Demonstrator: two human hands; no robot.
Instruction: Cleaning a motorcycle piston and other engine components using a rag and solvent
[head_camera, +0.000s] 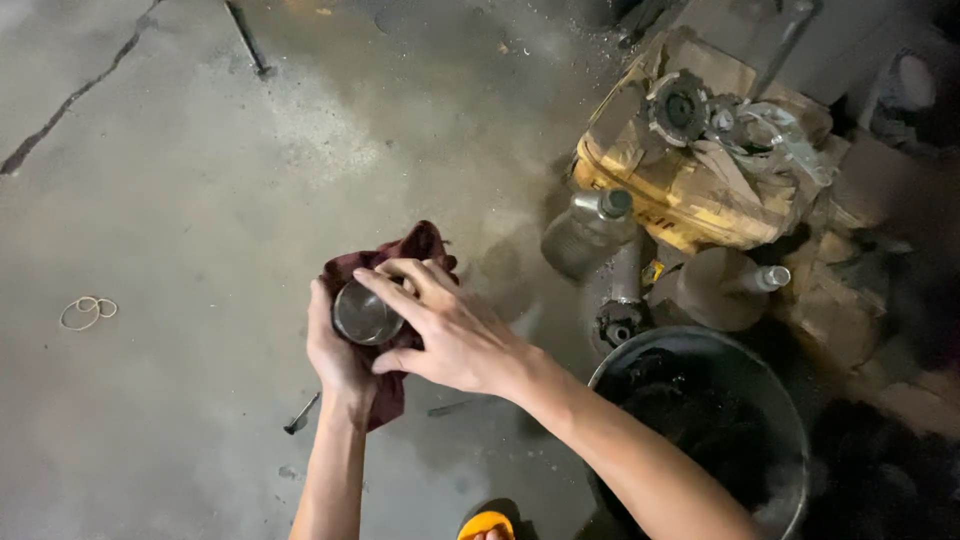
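A: Between the two hands, what is held?

B: A round metal part (365, 313), shiny face up, wrapped in a dark red rag (405, 250). The left hand (335, 355) cups it from below and the outer side, fingers closed around part and rag together. The right hand (450, 325) lies over the top, fingers (385, 285) bent across the rim and pressing the rag against it (both hands closed on it; how firmly, I cannot tell).

A: And around the grip?

B: Beyond the right hand, well apart, lie grey shafts (600, 235) and a yellow casing (690, 190) with gears on it. Near the right forearm stands a dark bucket (700, 345). Just below the left wrist lies a small bolt (300, 415) on the concrete floor (180, 200). Far out to the left of the grip lie wire rings (88, 312).
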